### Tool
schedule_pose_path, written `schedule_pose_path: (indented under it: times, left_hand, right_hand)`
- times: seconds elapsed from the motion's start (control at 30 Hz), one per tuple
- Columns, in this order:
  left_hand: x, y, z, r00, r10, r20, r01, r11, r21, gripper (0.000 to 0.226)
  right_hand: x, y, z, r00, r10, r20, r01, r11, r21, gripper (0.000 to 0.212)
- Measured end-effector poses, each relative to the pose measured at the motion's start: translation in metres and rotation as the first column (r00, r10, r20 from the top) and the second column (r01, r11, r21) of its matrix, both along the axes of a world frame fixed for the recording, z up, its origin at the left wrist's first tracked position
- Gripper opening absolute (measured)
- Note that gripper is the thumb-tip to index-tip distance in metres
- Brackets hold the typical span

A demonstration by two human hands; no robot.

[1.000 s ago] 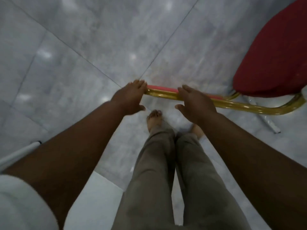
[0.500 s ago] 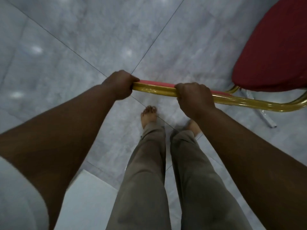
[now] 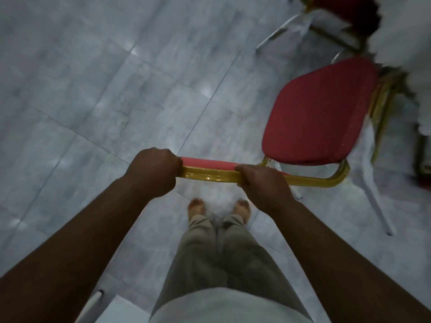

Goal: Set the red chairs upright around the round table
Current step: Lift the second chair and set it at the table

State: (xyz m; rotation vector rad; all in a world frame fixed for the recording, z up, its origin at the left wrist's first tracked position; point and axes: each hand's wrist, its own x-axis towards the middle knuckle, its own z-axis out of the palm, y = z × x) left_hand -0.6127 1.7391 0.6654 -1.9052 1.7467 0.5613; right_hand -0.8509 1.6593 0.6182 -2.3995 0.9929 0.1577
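Gripping the gold metal top rail [image 3: 210,176] of a red chair [image 3: 319,113] at frame centre, the left hand [image 3: 154,170] and right hand [image 3: 261,183] were both fisted tight around it. Its padded, rounded seat sat right of centre on grey marble tiles [image 3: 93,89]; a 2nd red chair [image 3: 338,10] showed upper right.

Landmark: red padded chair with gold metal frame [image 3: 317,113].
Backrest top rail [image 3: 210,172]: gripped by the left hand [image 3: 154,172] at its left end and the right hand [image 3: 263,185] further right.
Bare feet [image 3: 198,209]: placed below the rail, on the grey tiled floor [image 3: 93,89].
Second chair [image 3: 331,19]: set beyond the seat, upper right.
White cloth [image 3: 405,31]: seen right of the seat.
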Motion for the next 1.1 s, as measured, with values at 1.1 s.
schedule_pose_path:
  times: [1.1]
  left_hand:
    - [-0.347,-0.032,0.135,0.895,-0.188,-0.405,0.113,0.973,-0.201,0.043]
  right_hand:
    - [-0.489,0.011,0.217,0.872,-0.435,-0.225,0.367,0.885,-0.286,0.021]
